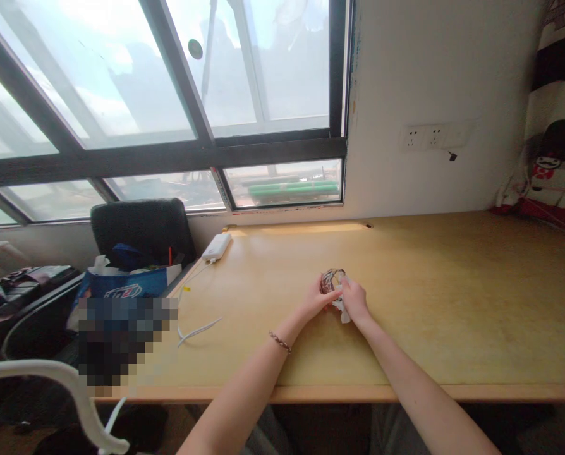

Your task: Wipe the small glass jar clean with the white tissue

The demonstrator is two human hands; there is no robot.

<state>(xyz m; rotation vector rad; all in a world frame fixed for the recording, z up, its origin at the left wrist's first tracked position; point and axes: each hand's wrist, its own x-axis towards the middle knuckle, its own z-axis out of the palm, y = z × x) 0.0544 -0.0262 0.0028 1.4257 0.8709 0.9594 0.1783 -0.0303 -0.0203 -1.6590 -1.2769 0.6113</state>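
Observation:
Both hands meet over the middle of the table [429,303]. Between them is a small roundish thing [332,278] with dark, thin strand-like lines and pale patches; its exact kind I cannot make out. My left hand [321,297] curls around its left side, thumb pointing right. On the other side, my right hand [355,298] has its fingers closed on a white, limp piece [345,313], perhaps tissue or cloth, hanging below the fingers against the round thing. A braided bracelet [280,342] circles my left wrist.
A white power strip or adapter [217,247] lies at the table's far left corner. Its white cable [200,330] runs over the left edge area. Left of the table are a black chair [143,227] and a blue bag [133,284]. Wall sockets [425,137] sit behind.

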